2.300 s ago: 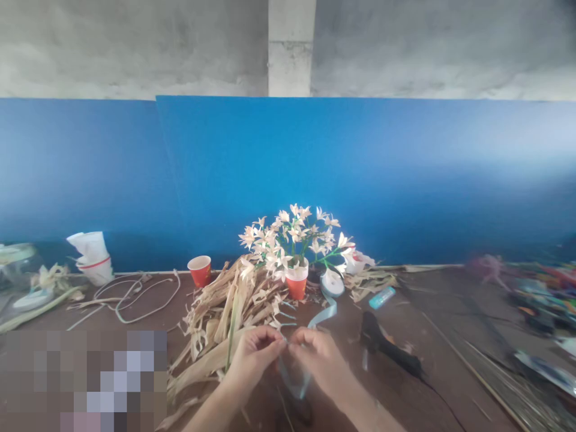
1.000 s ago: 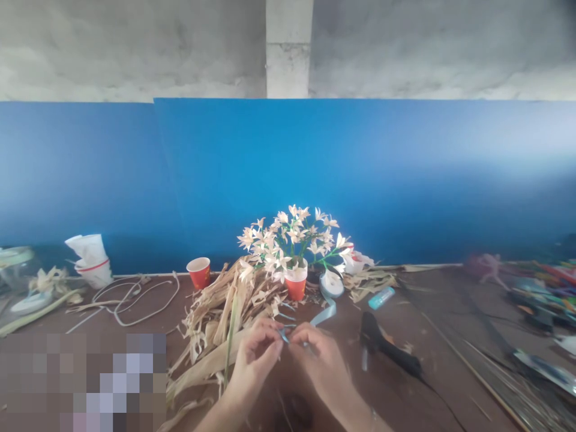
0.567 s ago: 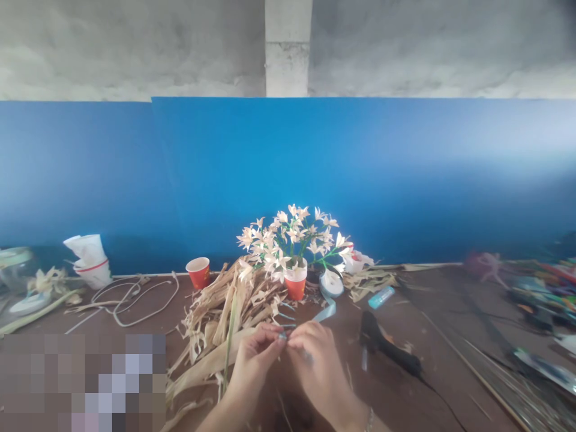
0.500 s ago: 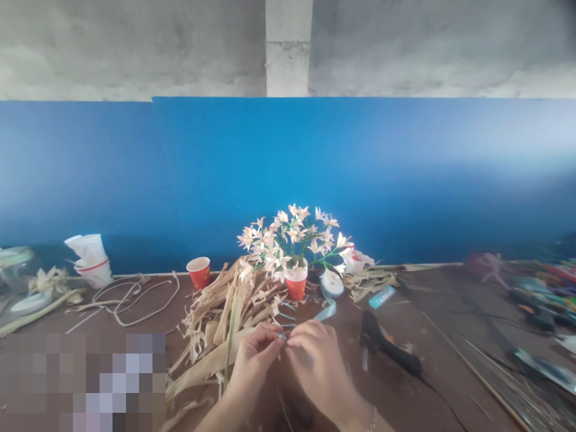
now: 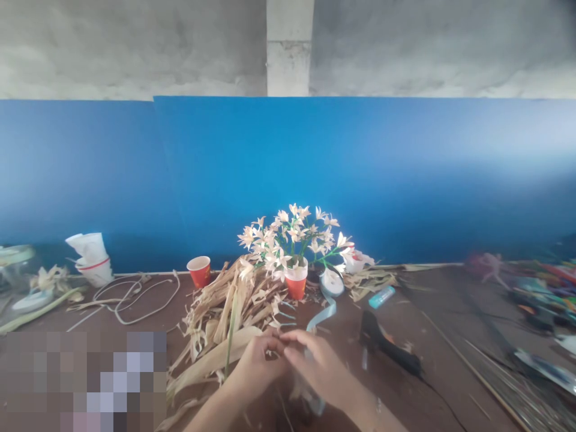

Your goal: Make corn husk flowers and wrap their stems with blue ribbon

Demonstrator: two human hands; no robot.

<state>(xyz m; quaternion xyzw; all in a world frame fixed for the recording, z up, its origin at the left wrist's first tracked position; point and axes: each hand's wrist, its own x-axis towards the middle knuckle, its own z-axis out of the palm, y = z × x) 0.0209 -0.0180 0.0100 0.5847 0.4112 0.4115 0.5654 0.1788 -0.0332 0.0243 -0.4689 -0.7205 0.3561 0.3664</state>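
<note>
Fingertips meeting above the front of the table, my left hand (image 5: 261, 359) and my right hand (image 5: 318, 365) both pinch closed. What they hold is small and hidden by the fingers. A pale blue ribbon (image 5: 324, 313) runs from its roll (image 5: 332, 282) down towards my right hand, and a blurred bluish strip shows below that palm. Just beyond the fingers lie several short blue-tipped pieces (image 5: 287, 315). Dry husk strips (image 5: 216, 324) are heaped beside my left hand. Behind stands a red paper cup (image 5: 296, 288) full of cream husk flowers (image 5: 292, 237) on green stems.
Right of my hands lies a black glue gun (image 5: 390, 347) with its cord, near a turquoise box (image 5: 381, 297). Another red cup (image 5: 198, 272), a white cable (image 5: 144, 303) and white cups (image 5: 95, 270) stand or lie left. Thin sticks (image 5: 504, 378) lie at the right.
My hands have shifted slightly lower, and the bluish bit between the fingertips is now hidden. A bluish strip has come into view below my right hand.
</note>
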